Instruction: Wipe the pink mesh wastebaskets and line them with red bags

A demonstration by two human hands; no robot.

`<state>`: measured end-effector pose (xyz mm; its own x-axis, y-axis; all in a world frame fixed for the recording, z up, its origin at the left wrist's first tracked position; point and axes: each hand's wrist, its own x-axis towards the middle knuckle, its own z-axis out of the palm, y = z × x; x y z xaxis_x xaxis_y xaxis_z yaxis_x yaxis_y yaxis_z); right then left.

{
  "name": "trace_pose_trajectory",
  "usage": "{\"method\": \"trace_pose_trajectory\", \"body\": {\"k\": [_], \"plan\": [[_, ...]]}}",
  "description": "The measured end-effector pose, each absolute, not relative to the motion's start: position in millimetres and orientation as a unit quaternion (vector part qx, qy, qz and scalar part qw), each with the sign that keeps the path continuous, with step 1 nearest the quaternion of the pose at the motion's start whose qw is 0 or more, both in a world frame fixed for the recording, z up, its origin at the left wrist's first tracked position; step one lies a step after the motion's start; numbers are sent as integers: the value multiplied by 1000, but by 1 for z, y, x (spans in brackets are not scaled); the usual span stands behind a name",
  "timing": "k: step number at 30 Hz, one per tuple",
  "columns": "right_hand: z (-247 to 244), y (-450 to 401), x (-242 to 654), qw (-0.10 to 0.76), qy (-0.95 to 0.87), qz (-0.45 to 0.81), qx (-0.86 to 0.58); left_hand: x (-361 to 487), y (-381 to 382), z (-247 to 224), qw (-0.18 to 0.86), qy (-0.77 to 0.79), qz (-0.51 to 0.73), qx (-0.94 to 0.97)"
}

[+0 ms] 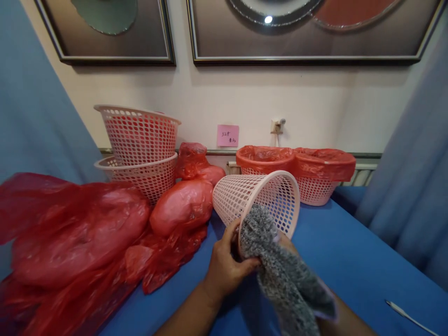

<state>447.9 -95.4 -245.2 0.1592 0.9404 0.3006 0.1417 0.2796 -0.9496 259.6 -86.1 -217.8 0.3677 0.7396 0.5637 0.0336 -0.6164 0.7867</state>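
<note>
A pink basket is tipped sideways at the frame's centre, its long axis running left to right, mouth turned rightward and toward the camera. The left hand pinches its rim; the right hand is mostly covered by a gray cloth, its grip impossible to tell. Above, a pink note reads "32", the rest unclear.

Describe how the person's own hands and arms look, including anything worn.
The left hand is ungloved, with no watch at its wrist; the left forearm is sleeveless where visible. The right hand is mostly hidden, its visible part ungloved; the right forearm shows no sleeve.
</note>
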Motion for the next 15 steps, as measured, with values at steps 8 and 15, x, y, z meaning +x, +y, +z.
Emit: {"method": "trace_pose_trajectory", "body": {"k": [8, 15], "plan": [[-244, -125, 433, 612, -517, 393, -451, 265, -86, -224, 337, 347, 494, 723], [-265, -151, 401, 587, -636, 190, -464, 265, -85, -224, 349, 325, 513, 713]]}}
